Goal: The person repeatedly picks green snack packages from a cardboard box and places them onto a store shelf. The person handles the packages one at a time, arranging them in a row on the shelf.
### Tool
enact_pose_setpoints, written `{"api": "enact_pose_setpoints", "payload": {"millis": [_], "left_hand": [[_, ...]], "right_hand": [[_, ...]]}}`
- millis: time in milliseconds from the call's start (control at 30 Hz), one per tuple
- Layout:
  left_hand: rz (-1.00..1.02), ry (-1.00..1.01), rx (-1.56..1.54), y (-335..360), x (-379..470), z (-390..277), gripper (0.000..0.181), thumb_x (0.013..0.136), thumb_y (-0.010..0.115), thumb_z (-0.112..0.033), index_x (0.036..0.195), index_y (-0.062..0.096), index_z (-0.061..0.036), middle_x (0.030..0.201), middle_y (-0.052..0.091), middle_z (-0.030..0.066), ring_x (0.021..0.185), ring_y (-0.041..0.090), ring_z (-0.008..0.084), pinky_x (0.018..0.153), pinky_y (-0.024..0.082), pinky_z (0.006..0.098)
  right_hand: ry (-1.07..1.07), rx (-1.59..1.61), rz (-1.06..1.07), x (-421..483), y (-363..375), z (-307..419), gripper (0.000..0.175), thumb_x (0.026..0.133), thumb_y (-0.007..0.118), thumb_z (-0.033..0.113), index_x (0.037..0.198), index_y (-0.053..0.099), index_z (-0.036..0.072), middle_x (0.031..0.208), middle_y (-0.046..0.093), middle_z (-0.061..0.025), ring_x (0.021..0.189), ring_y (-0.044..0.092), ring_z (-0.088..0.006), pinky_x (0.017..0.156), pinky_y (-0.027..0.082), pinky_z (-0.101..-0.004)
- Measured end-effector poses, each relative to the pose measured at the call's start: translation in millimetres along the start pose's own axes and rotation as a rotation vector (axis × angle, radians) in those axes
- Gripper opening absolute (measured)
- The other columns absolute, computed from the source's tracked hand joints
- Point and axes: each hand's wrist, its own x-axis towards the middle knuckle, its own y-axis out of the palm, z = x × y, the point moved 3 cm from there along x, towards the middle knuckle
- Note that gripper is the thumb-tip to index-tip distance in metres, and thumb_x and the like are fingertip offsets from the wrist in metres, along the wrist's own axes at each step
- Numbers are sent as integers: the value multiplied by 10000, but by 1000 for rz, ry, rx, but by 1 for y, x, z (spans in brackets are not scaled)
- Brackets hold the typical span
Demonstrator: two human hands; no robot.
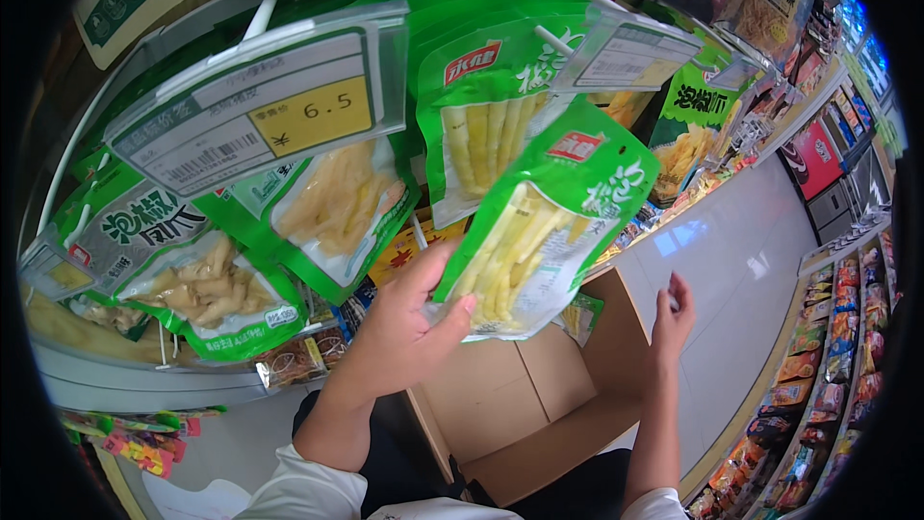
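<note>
My left hand grips the lower left edge of a green-and-clear snack packet with pale yellow strips inside. Behind that packet, similar green packets hang in a row from a rack hook. My right hand is to the right of an open cardboard box, its fingers partly curled and apart, with nothing seen in it. Low in the box, near its far side, lies another green packet, partly hidden by the held one.
Price tag holders jut out from the hooks above. More packets, one showing chicken feet, hang at the left. A shelf of colourful snacks curves along the right, past the tiled floor.
</note>
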Motion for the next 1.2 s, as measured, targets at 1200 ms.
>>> {"api": "enact_pose_setpoints", "payload": {"millis": [1200], "left_hand": [[-130,139,-110,-17,3,8,451,952,653,-33,1380,531,44,1246,657,133,1155,594,167,1014,453,323]], "right_hand": [[-809,603,182,-38,50,320,263,971,552,-103,1203,667,-56,1266,655,-137,1162,608,-187,1026,444,-300]]}}
